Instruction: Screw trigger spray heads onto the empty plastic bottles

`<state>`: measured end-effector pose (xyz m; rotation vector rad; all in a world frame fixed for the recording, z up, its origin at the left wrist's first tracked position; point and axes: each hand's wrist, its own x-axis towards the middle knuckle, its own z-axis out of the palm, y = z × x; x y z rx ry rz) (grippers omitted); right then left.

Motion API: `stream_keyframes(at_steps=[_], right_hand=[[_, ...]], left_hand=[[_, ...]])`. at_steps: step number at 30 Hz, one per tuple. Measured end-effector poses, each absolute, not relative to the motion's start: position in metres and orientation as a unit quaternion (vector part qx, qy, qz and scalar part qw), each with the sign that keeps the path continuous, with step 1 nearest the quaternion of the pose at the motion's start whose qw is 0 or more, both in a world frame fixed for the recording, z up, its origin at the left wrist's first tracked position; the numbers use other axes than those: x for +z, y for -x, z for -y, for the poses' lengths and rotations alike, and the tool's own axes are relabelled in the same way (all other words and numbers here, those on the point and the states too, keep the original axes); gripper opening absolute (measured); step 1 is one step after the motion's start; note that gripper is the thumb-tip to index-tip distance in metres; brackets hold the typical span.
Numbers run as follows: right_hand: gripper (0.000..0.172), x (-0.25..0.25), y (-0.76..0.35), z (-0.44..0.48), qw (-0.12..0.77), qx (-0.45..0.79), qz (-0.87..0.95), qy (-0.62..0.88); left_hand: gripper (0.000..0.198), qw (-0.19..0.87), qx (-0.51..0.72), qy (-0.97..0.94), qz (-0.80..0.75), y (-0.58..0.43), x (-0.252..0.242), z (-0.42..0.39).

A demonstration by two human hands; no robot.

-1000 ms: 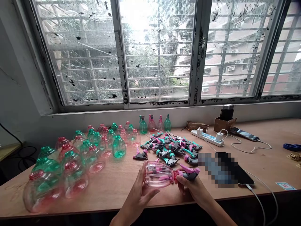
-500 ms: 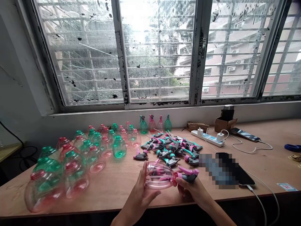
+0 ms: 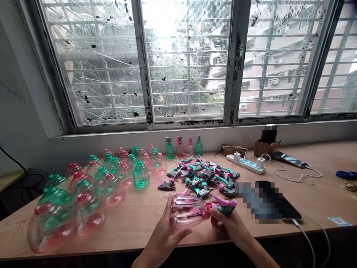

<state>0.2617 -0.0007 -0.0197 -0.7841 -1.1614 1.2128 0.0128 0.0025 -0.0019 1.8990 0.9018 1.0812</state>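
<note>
A clear pink spray bottle (image 3: 187, 210) lies sideways in the air above the table's front edge, its neck to the right. My left hand (image 3: 169, 227) is wrapped round the base end of it, thumb underneath. On its neck sits a pink and grey trigger sprayer head (image 3: 225, 204). My right hand (image 3: 227, 223) grips that head at the collar, thumb in front; the other fingers are partly hidden behind. Just beyond the bottle spreads a pile of loose sprayer heads (image 3: 205, 175) in pink, green and grey.
Several open pink and green bottles (image 3: 90, 206) stand on the left of the wooden table (image 3: 134, 227). Bottles with tops (image 3: 170, 149) line the wall. To the right are a power strip (image 3: 245, 163), a black phone (image 3: 290, 208) on a cable, another phone (image 3: 290, 159) and blue scissors handles (image 3: 346, 174).
The bottle has turned slightly about its length and tilted a little, base end lower. Both hands keep their hold, almost in place.
</note>
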Motion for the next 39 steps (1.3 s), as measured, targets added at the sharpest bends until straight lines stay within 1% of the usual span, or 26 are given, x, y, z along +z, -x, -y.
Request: stream_keyframes(at_steps=[3,7,11,15,18,21,28,35,39], right_hand=[[0.042,-0.021,-0.261,0.000,0.617,0.522,0.488,0.329],[0.045,-0.023,-0.262,0.000,0.602,0.529,0.492,0.341],[0.046,-0.024,-0.262,0.000,0.595,0.524,0.503,0.343],[0.047,-0.022,-0.263,0.001,0.590,0.521,0.511,0.345],[0.043,-0.020,-0.263,0.002,0.582,0.522,0.519,0.346],[0.040,-0.018,-0.263,0.002,0.568,0.525,0.534,0.341],[0.038,-0.020,-0.264,0.001,0.579,0.536,0.523,0.322],[0.039,-0.022,-0.265,0.000,0.579,0.531,0.527,0.324],[0.040,-0.022,-0.264,0.000,0.578,0.530,0.525,0.329]], left_hand=[[0.107,0.370,0.412,-0.757,-0.347,-0.010,-0.010,-0.009],[0.102,0.327,0.416,-0.775,-0.347,-0.008,-0.014,-0.013],[0.101,0.341,0.420,-0.773,-0.331,-0.009,-0.012,-0.011],[0.103,0.341,0.415,-0.772,-0.340,-0.009,-0.013,-0.012],[0.103,0.338,0.415,-0.774,-0.338,-0.010,-0.015,-0.014],[0.105,0.350,0.413,-0.773,-0.331,-0.011,-0.013,-0.013],[0.117,0.348,0.407,-0.771,-0.346,-0.008,-0.008,-0.010],[0.107,0.365,0.422,-0.762,-0.328,-0.010,-0.003,-0.008],[0.104,0.340,0.422,-0.771,-0.335,-0.009,-0.005,-0.009]])
